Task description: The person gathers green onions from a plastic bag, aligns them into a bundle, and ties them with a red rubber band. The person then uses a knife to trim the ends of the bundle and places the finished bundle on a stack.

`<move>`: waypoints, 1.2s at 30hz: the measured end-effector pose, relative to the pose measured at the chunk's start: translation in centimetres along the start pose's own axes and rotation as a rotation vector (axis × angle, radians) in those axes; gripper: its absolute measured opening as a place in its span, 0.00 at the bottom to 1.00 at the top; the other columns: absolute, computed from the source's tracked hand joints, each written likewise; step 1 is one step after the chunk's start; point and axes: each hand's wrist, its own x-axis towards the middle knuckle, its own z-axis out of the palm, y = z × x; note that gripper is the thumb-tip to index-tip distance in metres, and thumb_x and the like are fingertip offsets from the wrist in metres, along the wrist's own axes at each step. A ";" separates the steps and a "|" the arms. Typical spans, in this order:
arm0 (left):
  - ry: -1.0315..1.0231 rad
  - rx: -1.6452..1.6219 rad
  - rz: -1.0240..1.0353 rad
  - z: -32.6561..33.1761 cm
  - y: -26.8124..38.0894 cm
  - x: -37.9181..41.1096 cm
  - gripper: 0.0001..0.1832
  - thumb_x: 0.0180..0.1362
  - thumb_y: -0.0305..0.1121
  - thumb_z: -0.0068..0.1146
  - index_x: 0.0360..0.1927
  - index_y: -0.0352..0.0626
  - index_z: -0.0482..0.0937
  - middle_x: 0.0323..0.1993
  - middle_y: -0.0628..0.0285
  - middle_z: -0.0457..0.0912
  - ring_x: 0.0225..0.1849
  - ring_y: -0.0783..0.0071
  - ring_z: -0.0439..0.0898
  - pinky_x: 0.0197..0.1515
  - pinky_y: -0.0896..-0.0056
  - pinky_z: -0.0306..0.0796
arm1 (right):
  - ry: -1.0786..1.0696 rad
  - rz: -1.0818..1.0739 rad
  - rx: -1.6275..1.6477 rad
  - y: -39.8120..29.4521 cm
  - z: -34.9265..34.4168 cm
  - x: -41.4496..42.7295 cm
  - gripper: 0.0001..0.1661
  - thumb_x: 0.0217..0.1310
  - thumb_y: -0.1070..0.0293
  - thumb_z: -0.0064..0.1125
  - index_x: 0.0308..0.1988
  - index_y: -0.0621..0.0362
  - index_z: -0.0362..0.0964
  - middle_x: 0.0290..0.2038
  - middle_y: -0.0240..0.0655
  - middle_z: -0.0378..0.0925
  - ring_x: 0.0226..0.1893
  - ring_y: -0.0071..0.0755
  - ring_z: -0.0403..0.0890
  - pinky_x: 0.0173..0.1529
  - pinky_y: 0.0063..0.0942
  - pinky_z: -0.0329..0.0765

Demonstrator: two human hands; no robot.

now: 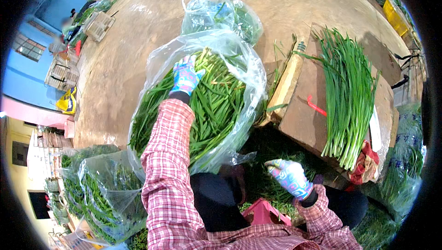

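Observation:
My left hand (186,75), in a patterned blue and pink glove, reaches into a large clear plastic bag (241,74). It rests on long green leafy stalks (217,108), probably garlic chives, beside their pale cut ends. The thumb stands apart from the fingers, and no stalk shows in its grasp. My right hand (290,178), gloved alike, hovers over my lap with its fingers together and bent; its palm side is hidden. To the right, a neat bunch of the same stalks (348,98) lies on a brown board (300,115), pale ends towards me.
A red tie strip (316,105), a white strip (375,131) and a red cloth (364,163) lie around the bunch. Another filled bag (221,15) stands behind. More bagged greens (103,191) sit at left and bagged greens (402,160) at right. Plastic crates (98,25) line the left wall.

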 end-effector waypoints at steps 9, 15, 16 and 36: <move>-0.693 -0.079 -0.059 -4.1 -1.5 6.3 0.63 0.42 0.79 0.50 0.66 0.30 0.60 0.67 0.42 0.62 0.70 0.49 0.59 0.70 0.55 0.53 | -0.080 -0.017 0.068 1.0 4.5 1.4 0.14 0.61 0.56 0.54 0.42 0.48 0.80 0.35 0.39 0.82 0.33 0.45 0.83 0.36 0.38 0.79; -0.679 0.244 0.057 -4.8 -0.1 7.4 0.57 0.40 0.80 0.51 0.56 0.33 0.74 0.56 0.42 0.75 0.60 0.47 0.72 0.62 0.52 0.63 | -0.073 -0.071 0.035 2.1 5.1 1.4 0.15 0.61 0.56 0.55 0.42 0.49 0.80 0.35 0.39 0.82 0.33 0.45 0.83 0.37 0.38 0.79; -0.630 0.183 0.031 -4.3 -0.1 7.4 0.56 0.42 0.81 0.49 0.56 0.35 0.75 0.56 0.43 0.76 0.59 0.47 0.73 0.63 0.52 0.63 | -0.100 -0.035 0.037 2.2 5.1 1.3 0.15 0.60 0.56 0.55 0.42 0.50 0.79 0.35 0.39 0.82 0.34 0.45 0.83 0.38 0.38 0.79; -0.317 0.010 0.018 -2.9 2.5 3.2 0.40 0.44 0.53 0.67 0.60 0.44 0.72 0.55 0.47 0.76 0.57 0.52 0.75 0.60 0.56 0.68 | -0.081 -0.058 0.062 2.3 4.9 1.2 0.15 0.59 0.59 0.55 0.43 0.52 0.79 0.36 0.41 0.82 0.34 0.47 0.82 0.39 0.40 0.78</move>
